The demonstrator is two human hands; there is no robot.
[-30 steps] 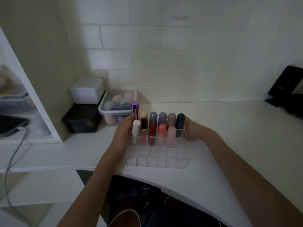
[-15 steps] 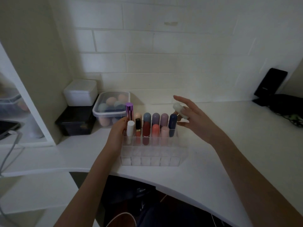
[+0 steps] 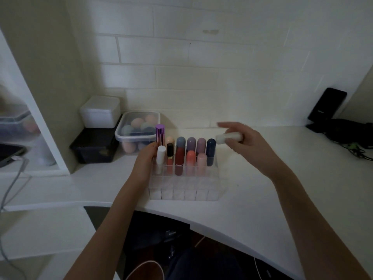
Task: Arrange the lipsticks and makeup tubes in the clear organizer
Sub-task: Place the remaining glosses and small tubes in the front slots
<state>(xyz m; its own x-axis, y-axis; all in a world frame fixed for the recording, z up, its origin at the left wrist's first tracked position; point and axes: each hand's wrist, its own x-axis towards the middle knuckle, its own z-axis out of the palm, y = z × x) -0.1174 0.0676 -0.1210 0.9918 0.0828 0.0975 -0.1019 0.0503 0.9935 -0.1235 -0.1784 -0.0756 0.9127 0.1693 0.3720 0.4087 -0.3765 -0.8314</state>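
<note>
Left hand: the left hand [image 3: 145, 158] rests against the left end of the clear organizer [image 3: 184, 178], fingers curled at its wall; whether they truly grip it is hard to tell.
Right hand: the right hand [image 3: 245, 146] is raised above the organizer's right end, pinching a white makeup tube [image 3: 229, 137] lying sideways; the forefinger is stretched out and blurred.
Organizer: on the white desk [image 3: 282, 188], back rows filled with upright lipsticks, front rows bare.
Hard to see: purple lipstick [image 3: 159, 134] partly behind the left fingers; lidded tub of makeup sponges [image 3: 138, 128] dim behind.
</note>
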